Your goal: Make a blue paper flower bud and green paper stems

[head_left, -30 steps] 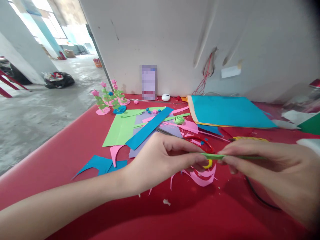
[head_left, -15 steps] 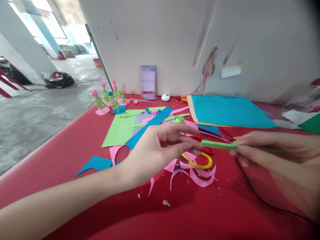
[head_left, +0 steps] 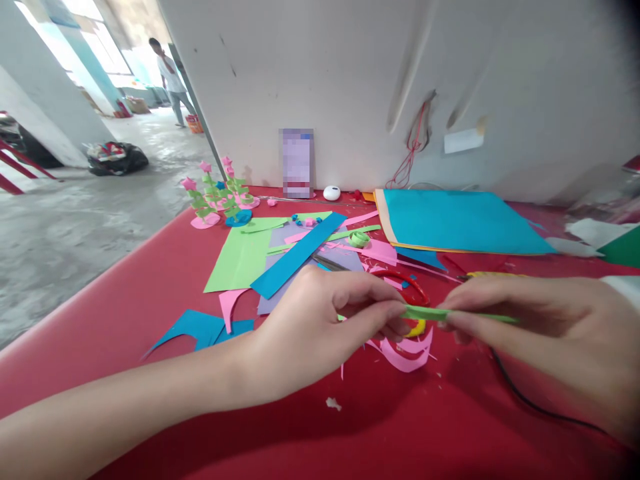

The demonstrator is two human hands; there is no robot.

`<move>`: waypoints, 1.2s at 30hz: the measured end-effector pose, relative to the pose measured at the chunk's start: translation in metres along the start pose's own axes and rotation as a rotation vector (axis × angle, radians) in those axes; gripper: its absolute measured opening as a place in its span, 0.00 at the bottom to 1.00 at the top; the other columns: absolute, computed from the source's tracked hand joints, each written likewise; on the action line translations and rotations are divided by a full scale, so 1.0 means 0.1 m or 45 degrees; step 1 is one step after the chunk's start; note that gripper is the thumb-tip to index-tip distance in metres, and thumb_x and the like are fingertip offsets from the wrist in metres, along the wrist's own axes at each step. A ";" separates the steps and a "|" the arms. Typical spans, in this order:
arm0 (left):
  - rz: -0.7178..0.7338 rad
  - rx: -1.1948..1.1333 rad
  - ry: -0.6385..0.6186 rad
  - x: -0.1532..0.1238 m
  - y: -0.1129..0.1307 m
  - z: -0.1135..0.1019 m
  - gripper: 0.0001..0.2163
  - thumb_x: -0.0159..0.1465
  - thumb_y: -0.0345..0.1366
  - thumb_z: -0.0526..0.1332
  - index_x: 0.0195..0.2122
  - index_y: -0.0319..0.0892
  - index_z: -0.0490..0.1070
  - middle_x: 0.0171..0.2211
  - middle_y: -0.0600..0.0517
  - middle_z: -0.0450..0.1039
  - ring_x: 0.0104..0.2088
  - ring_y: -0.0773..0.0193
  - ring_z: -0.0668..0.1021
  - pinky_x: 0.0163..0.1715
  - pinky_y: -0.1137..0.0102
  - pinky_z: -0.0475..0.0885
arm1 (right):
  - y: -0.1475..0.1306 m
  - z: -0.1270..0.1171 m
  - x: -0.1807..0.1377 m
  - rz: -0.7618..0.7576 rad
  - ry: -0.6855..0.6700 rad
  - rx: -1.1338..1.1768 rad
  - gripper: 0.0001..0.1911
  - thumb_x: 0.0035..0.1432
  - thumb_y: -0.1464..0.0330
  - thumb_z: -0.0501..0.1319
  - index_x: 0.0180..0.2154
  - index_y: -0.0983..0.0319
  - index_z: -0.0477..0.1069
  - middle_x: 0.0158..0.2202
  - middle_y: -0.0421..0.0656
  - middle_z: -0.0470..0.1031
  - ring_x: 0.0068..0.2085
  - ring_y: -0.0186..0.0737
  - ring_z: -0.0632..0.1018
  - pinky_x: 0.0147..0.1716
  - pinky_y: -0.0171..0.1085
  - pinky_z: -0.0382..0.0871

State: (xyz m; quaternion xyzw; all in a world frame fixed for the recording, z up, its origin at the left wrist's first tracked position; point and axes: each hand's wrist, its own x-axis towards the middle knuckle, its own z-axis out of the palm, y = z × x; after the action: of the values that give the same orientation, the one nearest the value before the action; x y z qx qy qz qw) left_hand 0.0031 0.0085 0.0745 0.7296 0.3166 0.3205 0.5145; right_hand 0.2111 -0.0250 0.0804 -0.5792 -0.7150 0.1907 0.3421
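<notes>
A narrow green paper strip [head_left: 425, 313] is stretched between both hands above the red table. My left hand [head_left: 345, 313] pinches its left end between thumb and fingers. My right hand [head_left: 530, 320] grips it farther along, and the strip's other end passes behind the fingers. Beneath the hands lie scissors with red handles [head_left: 413, 285], partly covered by my left hand. A yellow handle [head_left: 417, 328] shows below the strip. Curved pink paper scraps [head_left: 407, 360] lie around it. A coiled green paper roll [head_left: 359, 239] sits just beyond my left hand.
Paper flowers [head_left: 206, 193] on round bases stand at the back left. Blue sheets [head_left: 465, 220] are stacked at the back right; a blue strip [head_left: 300, 257] crosses a green sheet [head_left: 240, 257]. A phone [head_left: 298, 163] leans on the wall. A person [head_left: 173, 83] is in the background.
My left hand has closed on the strip's left end, where its fingers were apart before. My right hand has shifted left and slightly down with the strip. A person has appeared in the background.
</notes>
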 end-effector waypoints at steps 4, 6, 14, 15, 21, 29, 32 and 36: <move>0.054 0.353 -0.130 0.01 -0.01 0.00 0.08 0.62 0.29 0.56 0.32 0.37 0.75 0.26 0.53 0.77 0.27 0.70 0.77 0.27 0.80 0.70 | -0.02 0.02 0.02 0.106 -0.234 -0.033 0.07 0.45 0.57 0.64 0.26 0.52 0.76 0.26 0.36 0.78 0.27 0.38 0.76 0.26 0.32 0.71; 0.114 0.427 -0.181 0.00 -0.02 0.01 0.07 0.61 0.29 0.56 0.33 0.37 0.75 0.26 0.53 0.77 0.25 0.71 0.75 0.26 0.80 0.68 | -0.02 0.05 0.03 0.080 -0.318 -0.023 0.06 0.45 0.59 0.65 0.27 0.52 0.77 0.25 0.36 0.78 0.26 0.37 0.76 0.25 0.31 0.71; 0.126 0.093 -0.019 0.00 -0.12 0.07 0.04 0.58 0.34 0.61 0.32 0.39 0.70 0.29 0.55 0.73 0.30 0.71 0.73 0.32 0.79 0.70 | -0.10 0.15 -0.03 0.122 -0.371 0.242 0.04 0.49 0.64 0.62 0.27 0.56 0.75 0.24 0.36 0.79 0.24 0.34 0.77 0.22 0.27 0.72; 0.120 0.041 0.001 0.00 -0.13 0.07 0.04 0.58 0.34 0.62 0.32 0.40 0.70 0.30 0.55 0.72 0.31 0.71 0.73 0.33 0.78 0.70 | -0.11 0.17 -0.04 0.160 -0.367 0.301 0.03 0.49 0.65 0.62 0.27 0.56 0.74 0.23 0.36 0.78 0.24 0.33 0.78 0.22 0.27 0.72; 0.164 -0.018 0.053 -0.02 -0.12 0.11 0.02 0.59 0.31 0.61 0.32 0.39 0.71 0.32 0.53 0.72 0.35 0.69 0.73 0.37 0.77 0.69 | -0.13 0.26 -0.12 0.316 -0.259 0.560 0.04 0.49 0.65 0.61 0.29 0.59 0.71 0.20 0.38 0.77 0.16 0.32 0.74 0.15 0.28 0.71; 0.249 0.104 0.022 -0.07 -0.04 0.10 0.02 0.60 0.30 0.59 0.31 0.37 0.70 0.30 0.53 0.72 0.33 0.70 0.73 0.35 0.78 0.69 | -0.21 0.30 -0.21 0.177 0.021 0.569 0.02 0.47 0.66 0.63 0.27 0.54 0.73 0.20 0.34 0.76 0.15 0.29 0.73 0.14 0.24 0.68; 0.235 0.177 0.008 -0.08 -0.01 0.11 0.03 0.57 0.25 0.60 0.31 0.36 0.71 0.29 0.53 0.72 0.30 0.71 0.74 0.33 0.78 0.70 | -0.22 0.33 -0.24 0.144 0.242 0.487 0.03 0.44 0.66 0.65 0.26 0.52 0.74 0.20 0.33 0.73 0.13 0.28 0.69 0.11 0.26 0.65; 0.202 0.207 -0.019 -0.08 0.00 0.13 0.06 0.53 0.21 0.59 0.31 0.36 0.71 0.28 0.54 0.72 0.25 0.73 0.74 0.31 0.78 0.72 | -0.22 0.35 -0.25 0.142 0.231 0.437 0.04 0.42 0.68 0.63 0.24 0.52 0.74 0.19 0.34 0.72 0.14 0.29 0.68 0.11 0.28 0.66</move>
State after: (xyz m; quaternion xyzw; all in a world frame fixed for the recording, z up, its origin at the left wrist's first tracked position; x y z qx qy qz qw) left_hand 0.0081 -0.0050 0.0698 0.7940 0.2790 0.3281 0.4290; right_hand 0.1734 -0.0499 0.0642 -0.5658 -0.6051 0.2754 0.4877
